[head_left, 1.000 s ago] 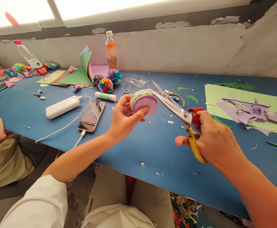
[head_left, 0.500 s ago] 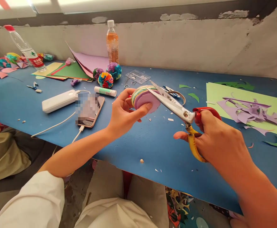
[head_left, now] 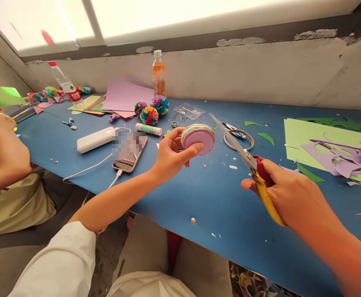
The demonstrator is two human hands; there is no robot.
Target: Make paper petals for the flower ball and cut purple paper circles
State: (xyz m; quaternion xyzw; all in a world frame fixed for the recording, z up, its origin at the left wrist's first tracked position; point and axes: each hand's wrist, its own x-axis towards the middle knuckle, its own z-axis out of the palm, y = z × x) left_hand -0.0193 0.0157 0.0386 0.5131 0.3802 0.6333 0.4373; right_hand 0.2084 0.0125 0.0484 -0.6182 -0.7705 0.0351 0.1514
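My left hand [head_left: 174, 154] pinches a stack of round paper discs [head_left: 198, 142] by its edge, thumb across the purple top disc. Yellow, green and white layers show along the stack's rim. In my right hand [head_left: 287, 187] is a pair of scissors [head_left: 245, 154] with one red and one yellow handle. Its blades point up and away, a short way right of the stack and apart from it. Both hands are held above the blue table [head_left: 180, 189]. Purple paper scraps [head_left: 343, 154] lie on a light green sheet [head_left: 298, 136] at the right.
A phone [head_left: 130, 152] and a white power bank [head_left: 95, 140] joined by cable lie left of my hands. Behind stand a glue stick [head_left: 148, 129], paper flower balls [head_left: 149, 116], an orange drink bottle [head_left: 159, 76] and a tape roll [head_left: 251, 140]. At far left is another person's arm [head_left: 9, 152].
The scissor blades have moved away from the disc stack to the right and turned edge-on. The view has tilted up and left, bringing the other person's hand into sight.
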